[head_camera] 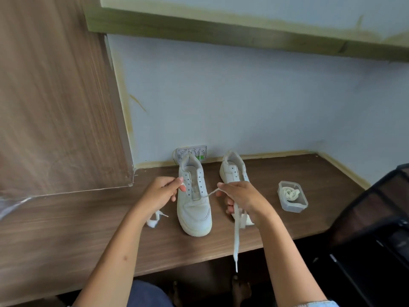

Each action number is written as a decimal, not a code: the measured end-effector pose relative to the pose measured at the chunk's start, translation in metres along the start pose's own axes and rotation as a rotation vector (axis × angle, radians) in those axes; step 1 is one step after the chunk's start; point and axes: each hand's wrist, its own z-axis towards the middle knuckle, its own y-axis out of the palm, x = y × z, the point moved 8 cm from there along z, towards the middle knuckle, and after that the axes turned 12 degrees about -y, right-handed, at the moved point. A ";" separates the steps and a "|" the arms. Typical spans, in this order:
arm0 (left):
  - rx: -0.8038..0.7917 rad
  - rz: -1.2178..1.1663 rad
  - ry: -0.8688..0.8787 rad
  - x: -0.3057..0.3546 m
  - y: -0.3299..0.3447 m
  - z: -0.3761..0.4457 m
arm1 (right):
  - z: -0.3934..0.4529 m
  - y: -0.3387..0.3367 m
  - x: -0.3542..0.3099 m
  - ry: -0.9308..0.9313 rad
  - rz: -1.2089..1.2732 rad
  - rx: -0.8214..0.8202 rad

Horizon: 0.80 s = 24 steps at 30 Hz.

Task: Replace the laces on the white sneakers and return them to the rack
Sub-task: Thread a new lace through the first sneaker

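The left hand point(159, 191) and the right hand point(240, 197) each pinch the lace point(236, 227); between them stands the near sneaker point(194, 209).

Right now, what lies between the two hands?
In the head view, the nearer white sneaker stands between the left hand and the right hand, with a lace stretched across.

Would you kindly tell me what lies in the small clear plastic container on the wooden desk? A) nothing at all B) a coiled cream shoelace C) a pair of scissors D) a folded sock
B: the small clear plastic container, to the right of the two white sneakers, holds a coiled cream shoelace and has no lid on it.
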 end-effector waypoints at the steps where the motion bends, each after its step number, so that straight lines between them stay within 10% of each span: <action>1: -0.007 -0.008 0.013 0.008 -0.003 -0.005 | -0.003 -0.002 -0.008 -0.005 0.008 0.002; 11: -0.052 -0.169 0.128 0.085 -0.029 -0.064 | -0.037 -0.002 -0.061 -0.018 0.286 -0.047; 24: -0.028 -0.148 0.202 0.123 -0.042 -0.111 | -0.069 -0.022 -0.091 -0.058 0.022 0.075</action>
